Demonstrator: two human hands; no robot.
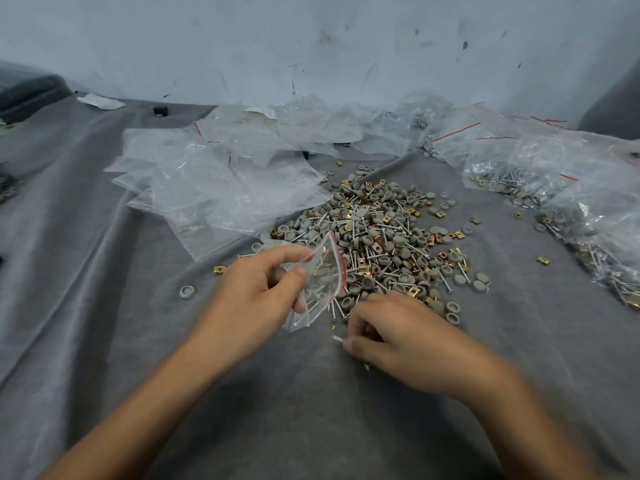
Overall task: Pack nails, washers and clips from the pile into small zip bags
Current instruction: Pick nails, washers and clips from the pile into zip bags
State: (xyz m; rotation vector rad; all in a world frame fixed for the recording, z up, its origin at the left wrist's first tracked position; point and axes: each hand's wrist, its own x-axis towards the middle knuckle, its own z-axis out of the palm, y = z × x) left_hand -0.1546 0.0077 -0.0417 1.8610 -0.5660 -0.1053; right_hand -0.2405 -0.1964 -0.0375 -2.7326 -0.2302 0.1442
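The left hand [256,292] pinches a small zip bag [322,282] between thumb and curled fingers. The bag hangs over the near-left edge of the pile [381,237], its red-striped mouth gaping open toward the heap, and a few nails show through the clear plastic. The right hand [391,330] sits at the near edge of the pile with its fingers curled in. It is clamped on a nail [337,338] whose tip pokes out toward the bag. The hand is blurred, so I cannot tell whether it holds more than that one. The pile itself is a mix of grey round washers, thin nails and brass-coloured clips, spread on a grey cloth [104,271]. Left of the pile and partly overlapping its far-left edge lies a loose stack of empty bags [207,181]. Right of the pile, well apart from it, filled bags [554,188] lie heaped together. One stray washer [187,291] and one clip [219,269] rest on the cloth near-left of the pile. A scuffed pale wall [311,46] stands beyond the pile.
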